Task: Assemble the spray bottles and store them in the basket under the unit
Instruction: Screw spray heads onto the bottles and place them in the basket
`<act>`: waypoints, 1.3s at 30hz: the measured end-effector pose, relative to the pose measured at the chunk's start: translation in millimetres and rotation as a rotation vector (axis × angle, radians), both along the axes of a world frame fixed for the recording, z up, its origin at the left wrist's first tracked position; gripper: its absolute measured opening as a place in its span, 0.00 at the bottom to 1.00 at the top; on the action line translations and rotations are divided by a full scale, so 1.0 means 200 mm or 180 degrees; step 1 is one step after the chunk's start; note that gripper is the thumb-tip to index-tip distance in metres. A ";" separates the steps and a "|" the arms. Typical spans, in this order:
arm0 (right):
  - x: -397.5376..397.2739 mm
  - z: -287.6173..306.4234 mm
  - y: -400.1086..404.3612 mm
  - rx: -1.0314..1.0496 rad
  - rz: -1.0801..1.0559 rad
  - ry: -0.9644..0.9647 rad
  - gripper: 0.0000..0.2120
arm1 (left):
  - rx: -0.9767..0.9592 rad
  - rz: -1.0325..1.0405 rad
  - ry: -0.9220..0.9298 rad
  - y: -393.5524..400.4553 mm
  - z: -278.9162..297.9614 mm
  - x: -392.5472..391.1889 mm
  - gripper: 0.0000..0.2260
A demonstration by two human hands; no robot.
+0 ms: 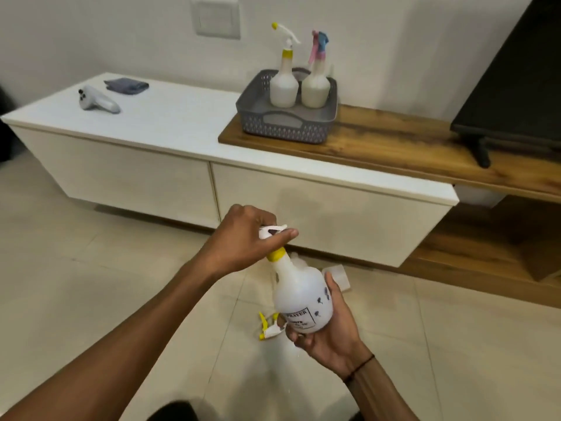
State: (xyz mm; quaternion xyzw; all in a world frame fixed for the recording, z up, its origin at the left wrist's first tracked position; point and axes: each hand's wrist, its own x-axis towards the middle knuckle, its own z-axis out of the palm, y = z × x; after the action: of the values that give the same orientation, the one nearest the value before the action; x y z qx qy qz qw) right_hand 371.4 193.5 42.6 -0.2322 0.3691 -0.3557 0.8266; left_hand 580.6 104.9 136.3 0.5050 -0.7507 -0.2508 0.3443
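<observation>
My right hand [329, 332] grips the body of a white spray bottle [302, 294], tilted over the floor. My left hand [247, 238] is closed around its white trigger head [271, 230], which sits on the yellow collar [276, 254] at the bottle's neck. Below the bottle, a loose yellow-and-white spray head [268, 328] lies on the floor tiles. A grey basket [285, 124] stands on the wooden top of the unit; in it stand a bottle with a yellow-tipped head [284, 83] and a bottle with a pink-and-blue head [315, 83].
The low white unit [170, 123] carries a white controller [97, 100] and a folded grey cloth [127, 85]. A dark TV [513, 86] stands on the wooden shelf [409, 147] at right. A small white object [338, 276] lies on the floor behind the bottle.
</observation>
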 end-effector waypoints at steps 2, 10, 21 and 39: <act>-0.01 0.07 -0.09 -0.0254 0.0169 0.0063 0.53 | -0.0139 -0.0115 -0.0165 -0.12 0.17 0.00 0.26; 0.06 0.71 -0.68 -0.3258 -0.1329 0.2883 0.42 | -0.0671 -0.0110 -0.0594 -0.78 0.93 0.02 0.22; 0.23 1.23 -2.00 -0.3261 -0.1391 0.4231 0.51 | -0.0630 -0.0376 0.0112 -1.66 1.38 -0.02 0.18; 0.52 0.86 -2.56 -0.1775 -0.0813 0.4854 0.54 | -0.0051 0.1038 -0.0641 -1.84 0.36 0.15 0.25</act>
State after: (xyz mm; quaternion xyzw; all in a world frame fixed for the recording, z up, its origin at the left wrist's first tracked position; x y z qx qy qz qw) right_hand 474.7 -319.1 214.1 -0.5632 0.7510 -0.2702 0.2139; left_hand 611.2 -263.9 208.6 0.6398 -0.6915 -0.1338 0.3077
